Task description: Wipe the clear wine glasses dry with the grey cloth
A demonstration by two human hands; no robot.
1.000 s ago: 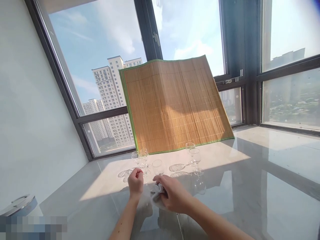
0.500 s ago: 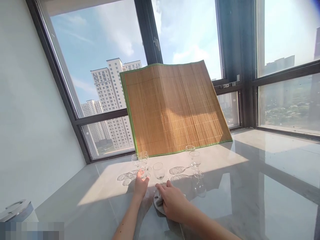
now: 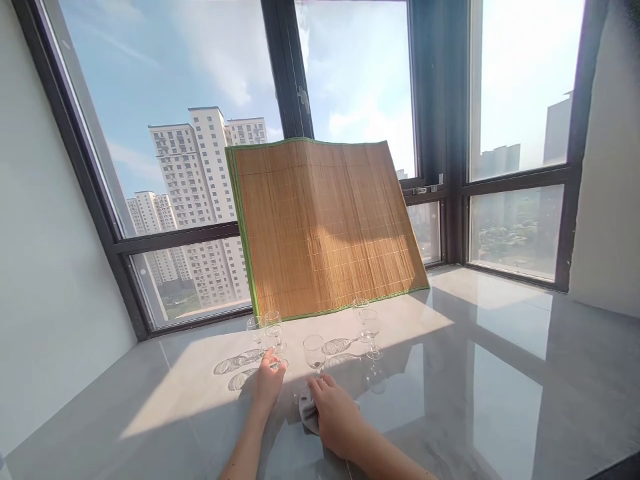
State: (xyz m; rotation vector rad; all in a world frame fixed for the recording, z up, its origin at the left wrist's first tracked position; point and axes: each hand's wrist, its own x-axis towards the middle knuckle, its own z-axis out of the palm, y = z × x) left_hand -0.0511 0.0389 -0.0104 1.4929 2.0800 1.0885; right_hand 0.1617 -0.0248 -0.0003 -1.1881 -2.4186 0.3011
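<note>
My left hand point(image 3: 269, 385) curls its thumb and fingers around the foot of a clear stemmed glass point(image 3: 273, 331), which stands upright in the left group. Close beside that glass stand others, one of them a stemmed glass point(image 3: 254, 329) at the group's left. A crumpled grey cloth point(image 3: 309, 412) is bunched under my right hand point(image 3: 336, 410), which is closed on it. Just beyond the right fingertips rises a single upright glass point(image 3: 314, 351); the hand hides its foot, and the fingertips meet its lower stem. Two more glasses point(image 3: 369, 325) stand to the right.
Behind the glasses, a bamboo mat point(image 3: 325, 227) with green edging leans against the window frame point(image 3: 285, 73). The glossy grey counter point(image 3: 425, 407) carries sunlight, shadows and reflections. A pale wall point(image 3: 45, 300) bounds the left side, another wall point(image 3: 610, 200) the right.
The view has turned to the right, so the scene sits further left and the right wall shows. Both hands keep about the same places beside the glasses and cloth.
</note>
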